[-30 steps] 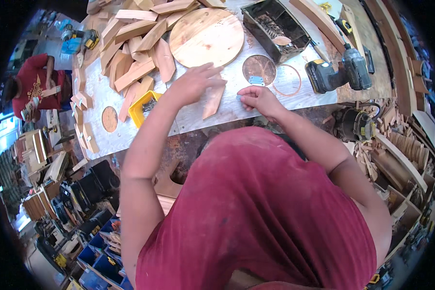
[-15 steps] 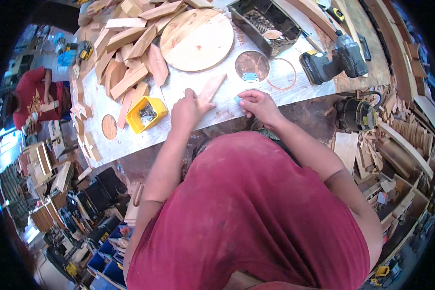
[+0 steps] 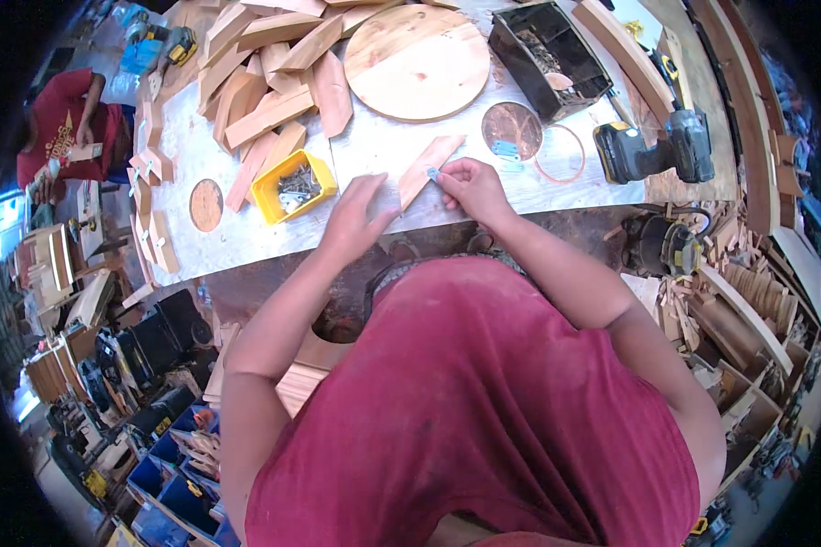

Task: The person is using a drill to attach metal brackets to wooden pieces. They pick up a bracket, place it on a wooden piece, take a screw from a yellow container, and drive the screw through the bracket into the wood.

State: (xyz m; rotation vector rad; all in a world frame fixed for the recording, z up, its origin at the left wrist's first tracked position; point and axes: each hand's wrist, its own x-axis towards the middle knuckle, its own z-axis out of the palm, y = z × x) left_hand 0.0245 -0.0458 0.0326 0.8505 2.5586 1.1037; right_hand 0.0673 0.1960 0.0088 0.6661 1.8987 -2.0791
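Note:
A short wooden piece with slanted ends [image 3: 426,170] lies on the pale worktop [image 3: 575,191] between my hands. My right hand [image 3: 477,191] pinches a small bluish plate [image 3: 433,173] over the right edge of that wood. On its other side is my left hand [image 3: 356,214], empty, with thumb and fingers apart. Several similar bluish plates [image 3: 506,149] lie by a brown round patch [image 3: 513,123] to the right. Left of my left hand stands a yellow bin [image 3: 266,199] of small metal parts.
Beyond my hands are a round wooden board [image 3: 417,64], a heap of cut wood pieces [image 3: 269,118] and a black box [image 3: 561,91] of screws. Cordless drills [image 3: 670,146] lie at the right. A co-worker in a red shirt [image 3: 64,128] is at the far left.
My left hand has come off the wooden piece and opened beside it. My right hand has moved left with the bluish plate, bringing it to the wood. The view has shifted slightly.

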